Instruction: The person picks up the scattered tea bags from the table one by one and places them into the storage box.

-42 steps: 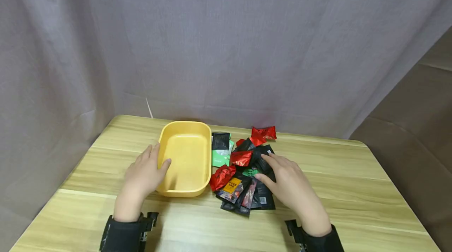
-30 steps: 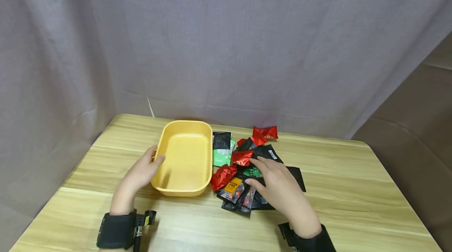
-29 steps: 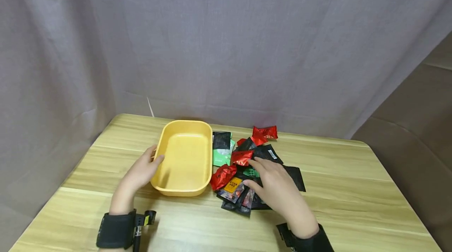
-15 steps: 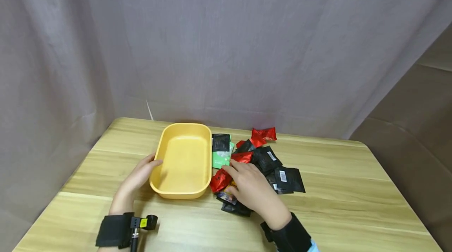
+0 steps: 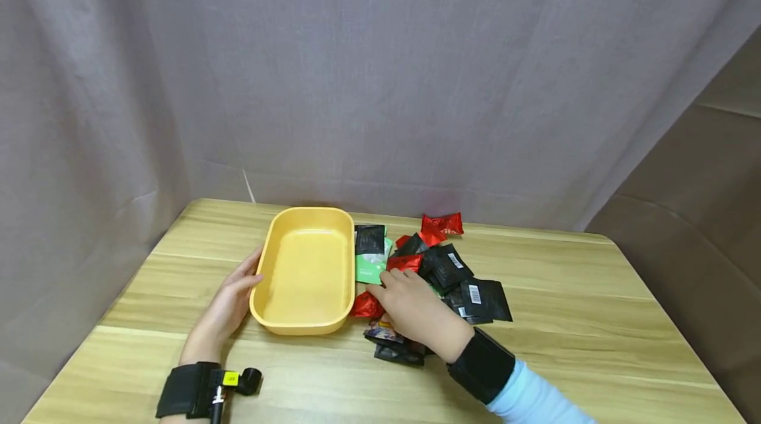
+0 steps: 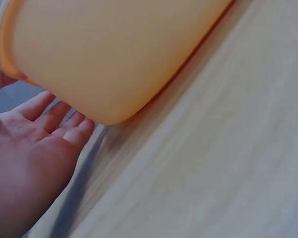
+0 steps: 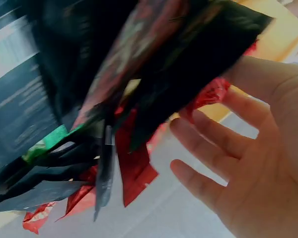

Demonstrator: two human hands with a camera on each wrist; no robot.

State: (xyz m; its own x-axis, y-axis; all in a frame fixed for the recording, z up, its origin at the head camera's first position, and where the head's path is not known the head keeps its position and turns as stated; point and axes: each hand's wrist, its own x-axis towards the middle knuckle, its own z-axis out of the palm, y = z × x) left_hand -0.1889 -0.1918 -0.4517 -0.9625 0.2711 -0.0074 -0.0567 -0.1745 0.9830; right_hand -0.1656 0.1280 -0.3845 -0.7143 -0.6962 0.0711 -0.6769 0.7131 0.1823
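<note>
Two hands: left (image 5: 228,298) grips yellow tub (image 5: 304,275), half-open right (image 5: 416,308) touches red packet (image 5: 365,307).

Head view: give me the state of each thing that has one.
Yellow tub: open side up, nothing inside
Left hand: holding the tub's side
Right hand: among the packets, grip unclear
Black packets: loosely heaped, overlapping
Red packets: crinkled
Green packet: partly covered
Wrist straps: worn
Cloth: hanging, creased

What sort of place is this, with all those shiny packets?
Probably a small recording corner, though I can't be sure: plain grey fabric curtains hang behind a pale wood-grain table, and the person wears wide black wrist straps, the left one carrying a small black camera-like device.
</note>
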